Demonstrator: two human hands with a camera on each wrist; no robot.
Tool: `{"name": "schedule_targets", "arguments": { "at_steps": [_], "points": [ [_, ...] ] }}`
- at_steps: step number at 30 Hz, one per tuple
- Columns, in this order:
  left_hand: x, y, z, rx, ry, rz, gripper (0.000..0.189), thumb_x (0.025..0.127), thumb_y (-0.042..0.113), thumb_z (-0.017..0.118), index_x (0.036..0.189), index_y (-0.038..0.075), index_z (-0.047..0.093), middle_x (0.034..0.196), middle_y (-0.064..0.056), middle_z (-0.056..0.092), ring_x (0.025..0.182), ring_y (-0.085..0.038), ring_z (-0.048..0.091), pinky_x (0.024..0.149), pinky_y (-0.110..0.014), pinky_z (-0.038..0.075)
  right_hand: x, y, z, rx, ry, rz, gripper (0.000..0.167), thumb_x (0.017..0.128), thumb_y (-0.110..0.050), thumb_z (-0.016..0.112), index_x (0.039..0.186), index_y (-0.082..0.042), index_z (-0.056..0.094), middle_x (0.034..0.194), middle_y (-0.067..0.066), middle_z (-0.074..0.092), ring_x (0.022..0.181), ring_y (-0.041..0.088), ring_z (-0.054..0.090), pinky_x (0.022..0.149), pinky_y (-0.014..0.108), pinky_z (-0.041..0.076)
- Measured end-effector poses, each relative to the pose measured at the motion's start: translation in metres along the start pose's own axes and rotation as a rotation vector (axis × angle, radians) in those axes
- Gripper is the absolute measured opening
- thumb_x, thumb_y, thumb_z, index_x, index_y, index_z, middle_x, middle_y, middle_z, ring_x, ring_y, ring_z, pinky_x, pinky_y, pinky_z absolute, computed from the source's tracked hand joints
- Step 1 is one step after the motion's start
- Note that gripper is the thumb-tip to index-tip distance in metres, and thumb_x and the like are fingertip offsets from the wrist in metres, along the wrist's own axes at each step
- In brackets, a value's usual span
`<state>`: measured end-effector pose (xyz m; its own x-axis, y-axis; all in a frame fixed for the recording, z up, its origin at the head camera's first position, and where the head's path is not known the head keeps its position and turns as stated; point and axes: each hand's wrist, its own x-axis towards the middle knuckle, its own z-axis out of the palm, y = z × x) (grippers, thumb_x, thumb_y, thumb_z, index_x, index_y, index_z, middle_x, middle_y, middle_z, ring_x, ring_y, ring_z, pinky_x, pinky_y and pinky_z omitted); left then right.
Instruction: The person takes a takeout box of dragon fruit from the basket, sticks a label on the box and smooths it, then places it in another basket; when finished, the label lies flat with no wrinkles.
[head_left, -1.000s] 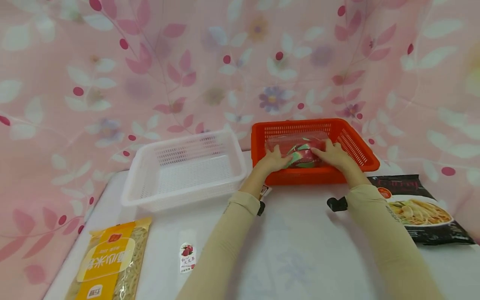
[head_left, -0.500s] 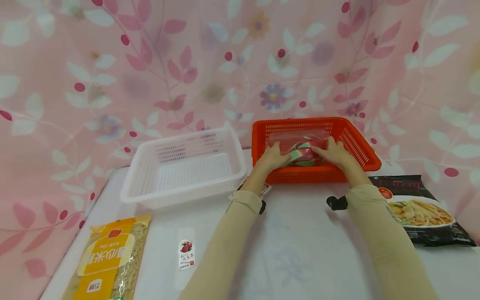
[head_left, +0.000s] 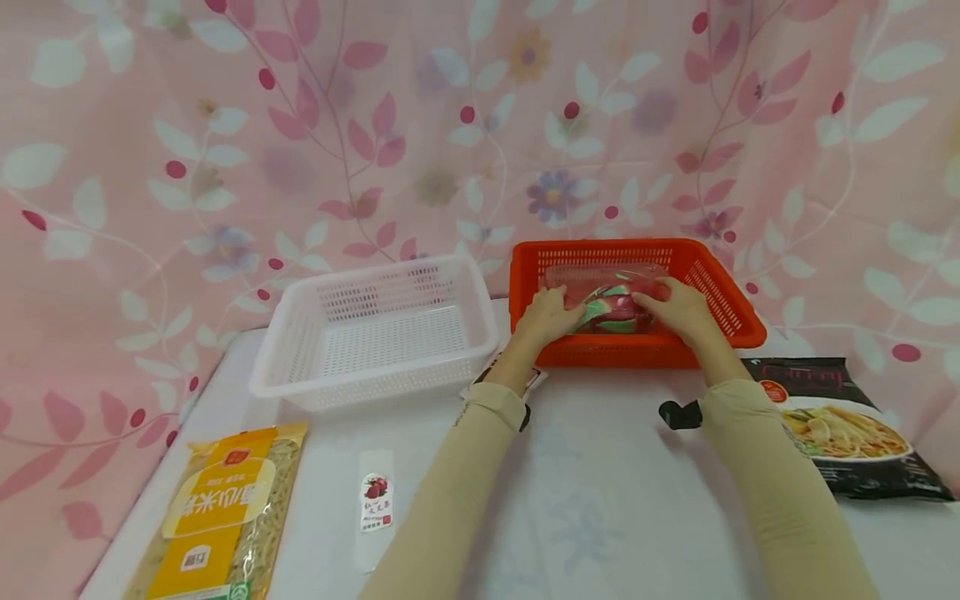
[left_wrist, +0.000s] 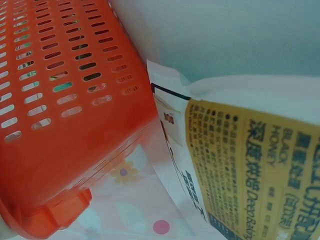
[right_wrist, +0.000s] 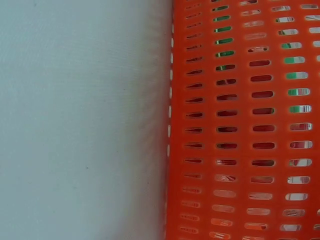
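Note:
Inside the orange-red slotted basket (head_left: 615, 357) in the head view lies a clear plastic package (head_left: 611, 273) with red and green contents. My left hand (head_left: 549, 317) holds its left end, thumb on the near side. At the other end my right hand (head_left: 681, 308) grips it, thumb over the top. Some fingers are hidden by the package and the hands. Neither wrist view shows the hands; both look at the slotted wall of the basket (right_wrist: 240, 120), with red and green showing through the slots.
Left of the basket stands a white plastic basket (head_left: 375, 382). A yellow bag of pasta-like pieces (head_left: 217, 508) lies front left, near a fruit label strip (head_left: 377, 504). A black noodle packet (head_left: 832, 425) lies right. Beside the left wrist is a white-and-gold printed packet (left_wrist: 240, 165).
The head view has shifted slightly. Both hands stay at the ends of the clear package in the basket, with barely any movement.

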<state>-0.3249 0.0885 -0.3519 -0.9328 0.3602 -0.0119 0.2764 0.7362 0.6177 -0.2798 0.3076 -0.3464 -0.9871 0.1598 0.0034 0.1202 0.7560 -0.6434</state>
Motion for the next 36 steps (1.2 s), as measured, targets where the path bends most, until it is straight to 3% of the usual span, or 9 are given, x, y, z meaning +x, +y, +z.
{"name": "schedule_targets", "arguments": {
  "at_steps": [3, 7, 14, 20, 25, 29, 33, 36],
  "points": [
    [-0.002, 0.000, 0.000, -0.013, 0.035, -0.001, 0.063, 0.087, 0.049, 0.049, 0.142, 0.020, 0.036, 0.147, -0.010, 0.027, 0.127, -0.032, 0.035, 0.093, -0.053, 0.038, -0.002, 0.000, 0.000, 0.007, 0.026, -0.012, 0.088, 0.084, -0.061, 0.047, 0.141, 0.001, 0.024, 0.133, 0.031, 0.034, 0.117, 0.047, 0.030, 0.095, 0.061, 0.030],
    [-0.003, 0.002, 0.001, -0.064, 0.149, 0.035, 0.058, 0.087, 0.045, 0.051, 0.138, 0.018, 0.043, 0.147, -0.011, 0.027, 0.126, -0.033, 0.038, 0.090, -0.053, 0.041, -0.002, -0.001, -0.001, -0.005, 0.077, -0.039, 0.086, 0.084, -0.062, 0.045, 0.141, 0.000, 0.026, 0.132, 0.032, 0.034, 0.116, 0.047, 0.029, 0.095, 0.063, 0.028],
    [-0.006, 0.005, -0.003, -0.175, 0.320, 0.106, 0.051, 0.086, 0.036, 0.054, 0.133, 0.016, 0.050, 0.147, -0.010, 0.029, 0.128, -0.030, 0.035, 0.095, -0.050, 0.038, -0.006, -0.005, -0.004, -0.040, 0.232, -0.146, 0.065, 0.091, -0.048, 0.042, 0.135, 0.000, 0.036, 0.128, 0.032, 0.039, 0.116, 0.048, 0.032, 0.097, 0.061, 0.024],
    [-0.010, 0.000, -0.003, -0.202, 0.511, 0.278, 0.042, 0.087, 0.034, 0.056, 0.125, 0.016, 0.058, 0.143, -0.009, 0.034, 0.121, -0.031, 0.041, 0.093, -0.045, 0.041, -0.007, -0.010, -0.007, 0.046, 0.382, -0.248, 0.049, 0.092, -0.031, 0.047, 0.129, 0.000, 0.046, 0.124, 0.029, 0.046, 0.113, 0.046, 0.038, 0.097, 0.058, 0.026],
    [-0.018, -0.008, -0.001, -0.223, 0.641, 0.380, 0.034, 0.085, 0.029, 0.058, 0.117, 0.017, 0.061, 0.138, -0.010, 0.035, 0.123, -0.026, 0.037, 0.092, -0.040, 0.042, -0.014, -0.019, -0.007, 0.102, 0.430, -0.301, 0.045, 0.090, -0.028, 0.051, 0.127, -0.004, 0.050, 0.125, 0.025, 0.048, 0.113, 0.043, 0.040, 0.096, 0.058, 0.028],
    [-0.026, -0.009, -0.006, -0.280, 0.689, 0.417, 0.035, 0.081, 0.023, 0.059, 0.115, 0.016, 0.062, 0.137, -0.013, 0.034, 0.124, -0.027, 0.035, 0.091, -0.041, 0.043, -0.022, -0.032, -0.009, 0.143, 0.451, -0.347, 0.044, 0.089, -0.027, 0.052, 0.128, -0.007, 0.052, 0.127, 0.021, 0.048, 0.116, 0.041, 0.040, 0.097, 0.058, 0.028],
    [-0.038, -0.008, -0.017, -0.311, 0.689, 0.442, 0.037, 0.080, 0.022, 0.057, 0.116, 0.015, 0.062, 0.137, -0.015, 0.033, 0.125, -0.027, 0.034, 0.092, -0.043, 0.041, -0.035, -0.043, -0.011, 0.170, 0.460, -0.385, 0.043, 0.089, -0.025, 0.053, 0.128, -0.007, 0.052, 0.128, 0.019, 0.048, 0.118, 0.039, 0.039, 0.098, 0.058, 0.027],
    [-0.051, -0.008, -0.026, -0.302, 0.694, 0.458, 0.038, 0.080, 0.023, 0.055, 0.117, 0.015, 0.061, 0.137, -0.015, 0.033, 0.120, -0.026, 0.036, 0.089, -0.041, 0.042, -0.048, -0.051, -0.010, 0.179, 0.458, -0.431, 0.042, 0.089, -0.023, 0.053, 0.128, -0.006, 0.052, 0.128, 0.018, 0.048, 0.105, 0.037, 0.044, 0.092, 0.056, 0.031]
  ]
}}
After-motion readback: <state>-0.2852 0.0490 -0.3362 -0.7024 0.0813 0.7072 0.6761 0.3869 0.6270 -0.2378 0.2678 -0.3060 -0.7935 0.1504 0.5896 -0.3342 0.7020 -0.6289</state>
